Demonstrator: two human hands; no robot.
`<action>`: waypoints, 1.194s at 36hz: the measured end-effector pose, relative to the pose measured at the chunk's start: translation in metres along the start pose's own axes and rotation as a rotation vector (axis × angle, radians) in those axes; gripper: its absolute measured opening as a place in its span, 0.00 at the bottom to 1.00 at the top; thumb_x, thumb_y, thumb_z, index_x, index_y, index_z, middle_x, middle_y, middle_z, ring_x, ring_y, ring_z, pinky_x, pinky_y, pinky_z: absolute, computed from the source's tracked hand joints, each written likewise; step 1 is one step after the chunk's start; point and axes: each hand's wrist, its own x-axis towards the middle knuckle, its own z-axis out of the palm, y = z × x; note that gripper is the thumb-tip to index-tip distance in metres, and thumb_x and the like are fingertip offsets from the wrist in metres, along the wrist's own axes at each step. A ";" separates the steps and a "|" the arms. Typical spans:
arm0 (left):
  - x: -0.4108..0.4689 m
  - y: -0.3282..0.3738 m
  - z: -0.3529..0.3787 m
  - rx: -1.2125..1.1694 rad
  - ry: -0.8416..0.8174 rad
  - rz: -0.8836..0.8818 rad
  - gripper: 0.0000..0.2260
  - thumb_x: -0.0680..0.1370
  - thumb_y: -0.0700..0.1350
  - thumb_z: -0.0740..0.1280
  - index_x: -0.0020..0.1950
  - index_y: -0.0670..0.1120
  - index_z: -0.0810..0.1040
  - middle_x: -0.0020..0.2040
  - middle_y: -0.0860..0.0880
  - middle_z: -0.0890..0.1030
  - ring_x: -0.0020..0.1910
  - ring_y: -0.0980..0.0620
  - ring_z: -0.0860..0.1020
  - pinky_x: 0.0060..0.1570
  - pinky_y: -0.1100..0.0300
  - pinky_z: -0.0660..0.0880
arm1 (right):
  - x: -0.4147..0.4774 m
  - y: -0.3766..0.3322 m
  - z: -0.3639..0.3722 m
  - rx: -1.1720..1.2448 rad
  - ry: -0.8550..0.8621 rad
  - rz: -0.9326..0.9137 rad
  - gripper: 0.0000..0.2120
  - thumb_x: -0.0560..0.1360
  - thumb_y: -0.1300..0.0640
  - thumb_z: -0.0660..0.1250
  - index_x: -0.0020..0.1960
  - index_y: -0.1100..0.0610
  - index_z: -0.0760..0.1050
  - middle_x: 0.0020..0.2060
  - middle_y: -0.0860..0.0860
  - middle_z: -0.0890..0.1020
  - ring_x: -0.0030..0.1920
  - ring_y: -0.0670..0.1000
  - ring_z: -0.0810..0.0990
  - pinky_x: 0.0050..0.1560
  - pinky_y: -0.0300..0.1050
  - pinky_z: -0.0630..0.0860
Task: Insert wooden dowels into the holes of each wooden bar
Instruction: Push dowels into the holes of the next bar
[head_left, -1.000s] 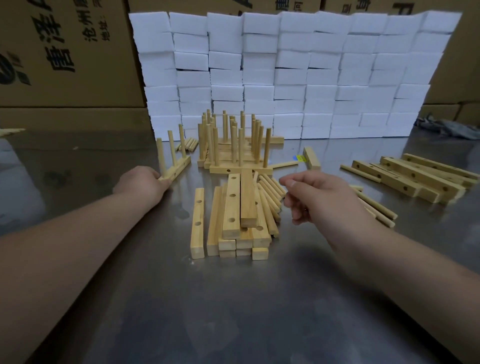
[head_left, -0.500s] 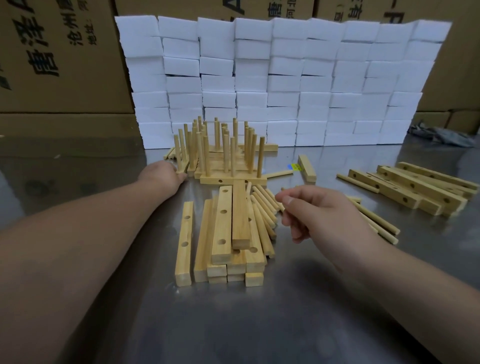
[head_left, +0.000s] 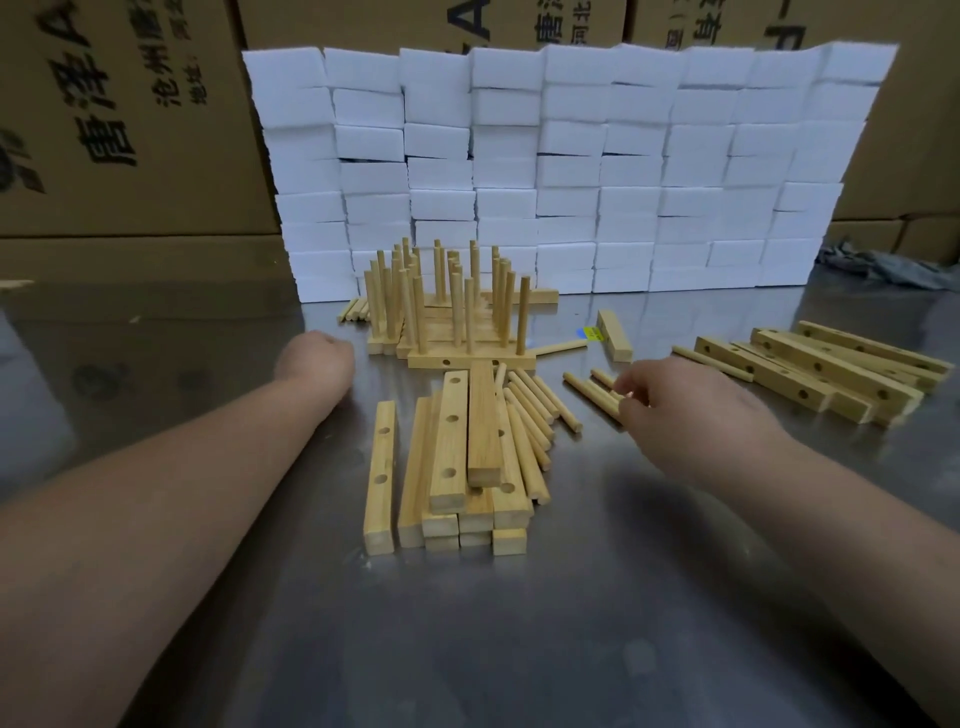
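Head view: reaching for loose dowels (head_left: 595, 393) on the bench (head_left: 519, 623).
My right hand (head_left: 691, 410) is touching them, its grip not visibly clenched; my left hand (head_left: 314, 358) is resting fisted, holding nothing visible, beside the dowelled bars (head_left: 470, 358).

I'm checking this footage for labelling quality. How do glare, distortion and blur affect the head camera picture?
Head view: the wide-angle lens bows the white foam block wall and cardboard boxes; the steel table shows soft reflections, not harsh glare; forearm shadows fall near the right hand; the finished dowel bars look slightly soft; the stacked bars read clearly.
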 end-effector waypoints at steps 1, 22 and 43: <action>-0.006 -0.001 -0.001 -0.063 -0.012 -0.017 0.10 0.77 0.42 0.57 0.48 0.40 0.77 0.46 0.39 0.78 0.44 0.40 0.76 0.42 0.52 0.72 | 0.002 0.002 -0.001 -0.046 -0.029 0.020 0.16 0.76 0.55 0.55 0.62 0.48 0.71 0.57 0.50 0.75 0.55 0.52 0.73 0.45 0.43 0.66; -0.107 0.012 -0.024 -0.046 -0.340 -0.018 0.15 0.74 0.51 0.68 0.48 0.39 0.81 0.46 0.40 0.81 0.44 0.44 0.78 0.38 0.58 0.68 | -0.001 0.002 -0.004 -0.333 -0.230 0.035 0.10 0.75 0.63 0.57 0.53 0.58 0.74 0.38 0.51 0.71 0.37 0.49 0.69 0.31 0.39 0.64; -0.114 0.018 -0.042 -0.898 -0.403 -0.068 0.10 0.80 0.50 0.60 0.51 0.48 0.78 0.34 0.51 0.81 0.25 0.56 0.74 0.24 0.64 0.71 | -0.021 -0.020 -0.008 0.249 0.327 -0.259 0.11 0.80 0.54 0.53 0.56 0.52 0.72 0.42 0.47 0.69 0.36 0.45 0.69 0.32 0.41 0.64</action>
